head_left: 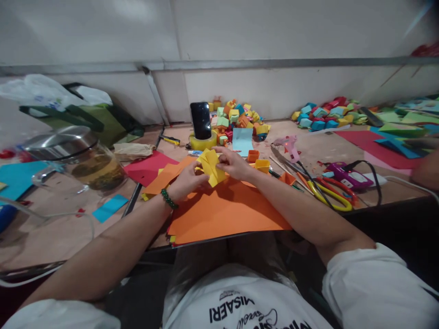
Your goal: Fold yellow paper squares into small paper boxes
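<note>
A creased piece of yellow paper, partly folded, is held up between my two hands. My left hand, with a green bead bracelet at the wrist, pinches its left side. On the right edge, the fingers of my right hand are closed on the same paper. Beneath both hands lies a stack of orange paper sheets. Close to my right forearm sit small folded paper boxes, a yellow one and an orange one.
A phone leans upright in a tape roll. Behind are piles of folded paper cubes. Scissors, a pink glue gun and a purple device lie right. A glass teapot stands left. Another person's arm shows far right.
</note>
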A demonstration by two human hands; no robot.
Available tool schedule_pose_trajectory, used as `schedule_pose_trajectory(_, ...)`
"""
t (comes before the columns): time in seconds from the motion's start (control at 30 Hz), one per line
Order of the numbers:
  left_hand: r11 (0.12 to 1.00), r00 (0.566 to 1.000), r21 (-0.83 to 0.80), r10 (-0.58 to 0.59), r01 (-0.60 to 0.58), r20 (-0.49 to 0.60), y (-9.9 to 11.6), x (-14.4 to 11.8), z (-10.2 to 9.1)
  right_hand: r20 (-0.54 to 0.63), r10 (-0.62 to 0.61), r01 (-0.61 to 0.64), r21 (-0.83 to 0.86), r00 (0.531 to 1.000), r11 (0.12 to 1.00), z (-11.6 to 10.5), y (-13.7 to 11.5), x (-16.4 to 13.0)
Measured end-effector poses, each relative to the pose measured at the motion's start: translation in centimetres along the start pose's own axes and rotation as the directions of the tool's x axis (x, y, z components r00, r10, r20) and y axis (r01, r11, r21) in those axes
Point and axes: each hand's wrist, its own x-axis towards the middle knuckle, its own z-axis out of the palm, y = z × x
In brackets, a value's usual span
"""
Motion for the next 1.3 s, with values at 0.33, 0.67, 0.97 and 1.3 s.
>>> schedule_pose_trajectory(0.33,0.92,0.999,0.392,-0.013,-0.002,0.037,-0.6,0.6,-0.7,0.085,-0.049,0.07,-0.261,0.995,0.963,-0.2,0.1,-0.6)
schedule_pose_trajectory(0.67,0.46,0.878,0.783,0.425,-0.419,0.22,-1.2,0.5,-0.8,0.095,0.076,-0.057,-0.186,0.993,0.981,0.2,1.3,-0.2)
schedule_pose_trajectory(0.97,0.608,0.935,0.716,0.296,-0.343,0.197,-2.5,1.6,-0.1,0.193,0.069,-0.054,-0.082,0.979,0.995,-1.3,0.9,0.0)
schedule_pose_trajectory(1.3,0.267,0.919,0.891,0.252,-0.366,0.302,-0.9,0.2,0.1,0.15,0.145,-0.122,-0.15,0.978,0.981,-0.5,1.5,-0.1)
